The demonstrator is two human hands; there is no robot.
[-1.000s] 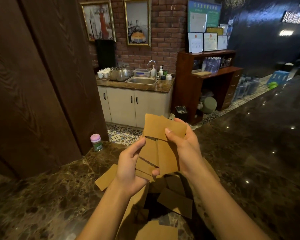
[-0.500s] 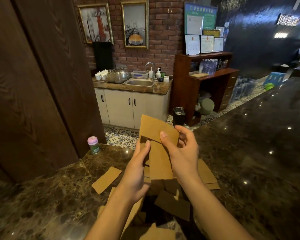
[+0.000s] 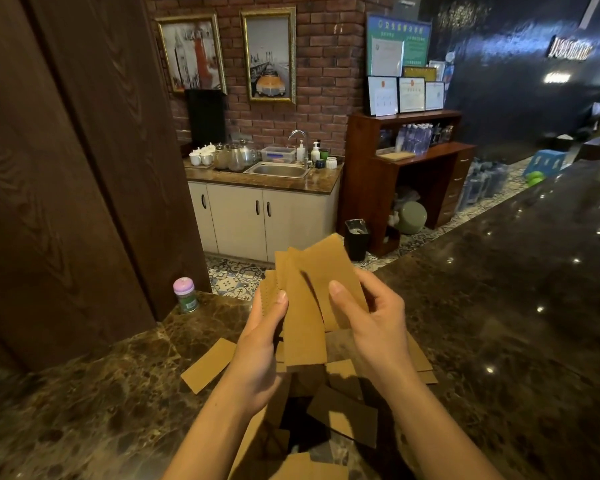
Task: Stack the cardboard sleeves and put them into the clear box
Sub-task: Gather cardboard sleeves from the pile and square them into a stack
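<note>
Both hands hold a fanned bunch of flat brown cardboard sleeves (image 3: 309, 306) upright above the dark marble counter (image 3: 499, 306). My left hand (image 3: 260, 351) grips the bunch from the left, thumb on the front sleeve. My right hand (image 3: 374, 323) grips it from the right, thumb pressed on the front. Several loose sleeves lie scattered on the counter below, one apart at the left (image 3: 208, 365) and one dark one lower down (image 3: 343, 415). No clear box is in view on this counter.
A small jar with a pink lid (image 3: 185, 294) stands at the counter's far left edge by the dark wood panel (image 3: 66, 185). Beyond the counter are a sink cabinet (image 3: 267, 213), a black bin (image 3: 356, 239) and a wooden shelf unit (image 3: 413, 174).
The sleeves in my hands have been turned more upright and fanned differently, the top one now tilted right. My hands sit a little lower and closer together on the bunch.
</note>
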